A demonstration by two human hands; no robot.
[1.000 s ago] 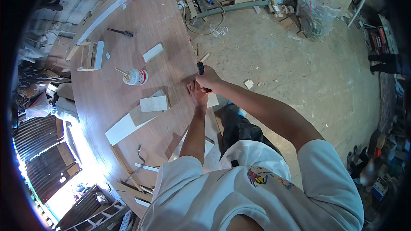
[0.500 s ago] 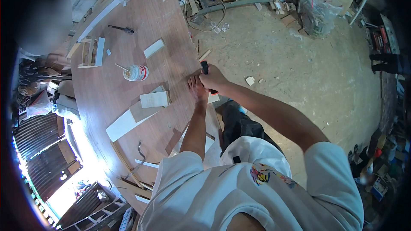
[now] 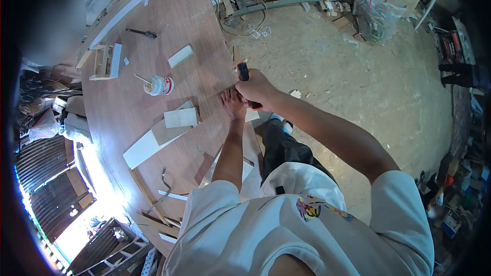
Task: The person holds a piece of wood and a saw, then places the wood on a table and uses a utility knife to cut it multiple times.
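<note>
My right hand [image 3: 255, 88] is wrapped around a tool with a black and orange handle [image 3: 242, 71] at the right edge of the table [image 3: 153, 148]. The handle's black end sticks out above my fist, and an orange-edged end shows below it; any working part is hidden. Right beside it, my left hand [image 3: 234, 104] lies on the table edge with its fingers stretched forward. Just below my hands a pale piece of wood [image 3: 252, 115] shows at the edge. To the left lie a white block [image 3: 181, 118] and a longer white board [image 3: 148, 148].
On the table stand a glue jar [image 3: 162, 86] with a stick in it and a small wooden frame [image 3: 107, 62]. A brush [image 3: 141, 33] and another white block [image 3: 181, 56] lie farther off. Wood scraps [image 3: 295, 94] dot the floor, and a plastic bag [image 3: 381, 13] stands beyond.
The whole view has shifted slightly. My right hand has tipped the handle a little while staying beside my left hand. A foot now shows more beside the table.
</note>
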